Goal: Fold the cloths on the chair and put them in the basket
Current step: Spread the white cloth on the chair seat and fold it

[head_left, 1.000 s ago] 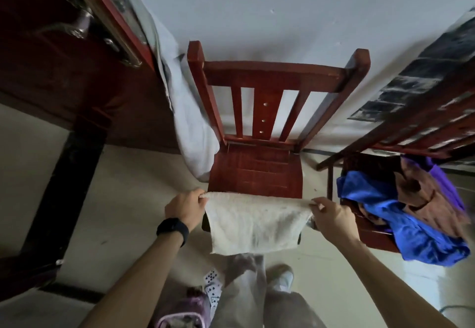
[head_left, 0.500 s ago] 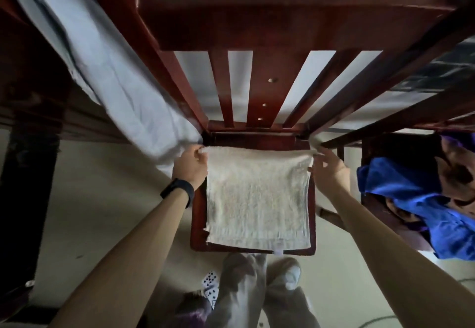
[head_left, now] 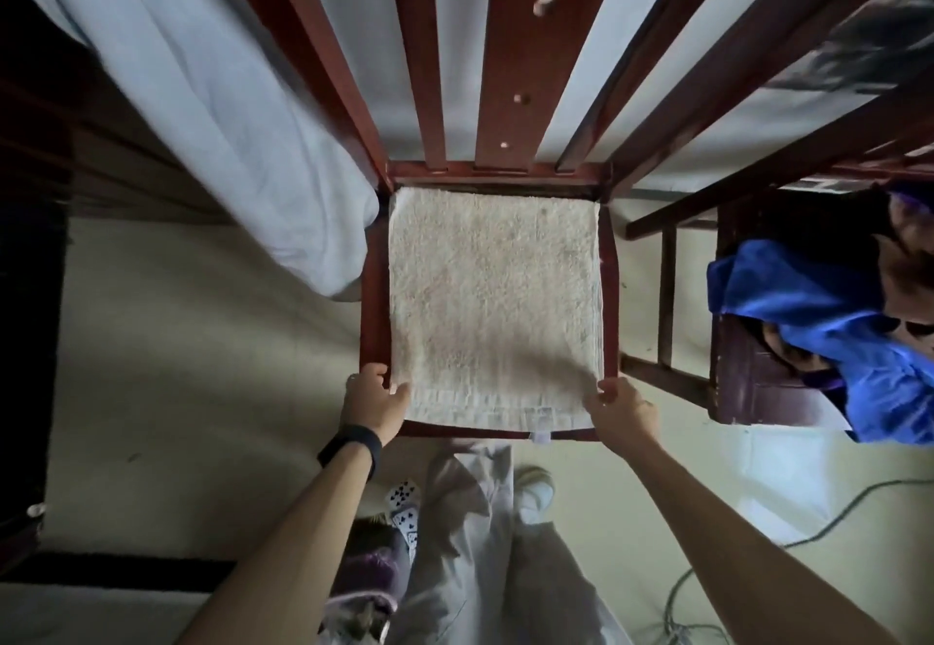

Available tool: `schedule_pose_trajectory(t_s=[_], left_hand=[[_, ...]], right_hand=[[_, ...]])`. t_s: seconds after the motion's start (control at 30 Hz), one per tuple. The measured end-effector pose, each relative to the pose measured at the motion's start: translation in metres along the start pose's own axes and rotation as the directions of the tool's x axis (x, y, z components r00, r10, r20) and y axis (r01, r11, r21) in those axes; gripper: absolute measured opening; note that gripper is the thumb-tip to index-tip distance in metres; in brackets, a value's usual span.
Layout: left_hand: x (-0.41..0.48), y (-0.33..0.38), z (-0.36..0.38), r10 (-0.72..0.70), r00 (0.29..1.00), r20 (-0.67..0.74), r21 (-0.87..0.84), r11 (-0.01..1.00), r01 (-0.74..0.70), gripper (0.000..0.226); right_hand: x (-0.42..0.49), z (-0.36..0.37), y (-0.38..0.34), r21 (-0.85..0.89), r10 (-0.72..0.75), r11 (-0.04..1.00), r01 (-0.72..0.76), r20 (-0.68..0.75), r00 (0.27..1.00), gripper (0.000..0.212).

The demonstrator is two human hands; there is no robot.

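Both left grip (head_left: 376, 404) and right grip (head_left: 624, 409) now pinch the towel's (head_left: 493, 300) lower corners, not upper, on the chair (head_left: 374, 290) seat.

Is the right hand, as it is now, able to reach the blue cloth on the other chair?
Probably yes: the right hand holds the towel's near corner, and the blue cloth lies uncovered to that side, with open space between. It must release the towel first.
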State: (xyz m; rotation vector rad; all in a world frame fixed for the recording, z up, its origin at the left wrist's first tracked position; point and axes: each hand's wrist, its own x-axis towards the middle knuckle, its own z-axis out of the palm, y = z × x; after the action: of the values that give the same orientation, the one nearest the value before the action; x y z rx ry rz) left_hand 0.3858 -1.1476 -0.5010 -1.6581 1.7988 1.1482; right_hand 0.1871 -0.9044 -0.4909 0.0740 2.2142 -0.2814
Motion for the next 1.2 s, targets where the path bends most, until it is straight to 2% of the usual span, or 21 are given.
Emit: schedule_pose_trajectory(t_s=[0.17, 0.37, 0.53, 0.7, 0.9, 1.0, 1.2], left_hand=[[0.006, -0.016, 0.023, 0.03, 0.99, -0.14, 0.038, 0.999, -0.025, 0.026], [0.004, -0.021, 0.024, -0.016, 0.988, -0.156, 0.061, 0.998, 0.025, 0.024], [-0.021, -0.022, 0.009, -0.046, 0.984, -0.174, -0.114, 0.993, 0.027, 0.011], [-0.041, -0.03, 0.014, -0.027, 0.988, -0.152, -0.1, 0.995, 0.012, 0.019], [-0.028, -0.036, 0.042, -0.105, 0.986, -0.129, -0.021, 0.994, 0.104, 0.018], [-0.029, -0.038, 0.05, -0.151, 0.975, -0.164, -0.016, 0.989, 0.15, 0.024], [-0.023, -0.04, 0.053, -0.092, 0.984, -0.155, 0.051, 0.994, 0.101, 0.02]], right_hand=[[0.017, 0.024, 0.01, 0.044, 0.013, 0.999, -0.011, -0.062, 0.998, 0.028], [0.015, 0.025, 0.015, 0.064, 0.03, 0.998, -0.023, -0.109, 0.994, 0.016], [-0.011, 0.001, 0.024, 0.187, 0.028, 0.982, -0.009, -0.103, 0.994, 0.013], [-0.022, -0.002, 0.043, 0.201, 0.049, 0.979, -0.028, -0.1, 0.994, 0.019], [-0.004, 0.029, 0.058, 0.171, 0.039, 0.985, -0.019, -0.114, 0.993, 0.026], [-0.002, 0.043, 0.06, 0.203, 0.052, 0.979, -0.017, -0.167, 0.985, 0.021], [-0.003, 0.049, 0.051, 0.292, 0.17, 0.948, -0.126, -0.13, 0.977, 0.022]])
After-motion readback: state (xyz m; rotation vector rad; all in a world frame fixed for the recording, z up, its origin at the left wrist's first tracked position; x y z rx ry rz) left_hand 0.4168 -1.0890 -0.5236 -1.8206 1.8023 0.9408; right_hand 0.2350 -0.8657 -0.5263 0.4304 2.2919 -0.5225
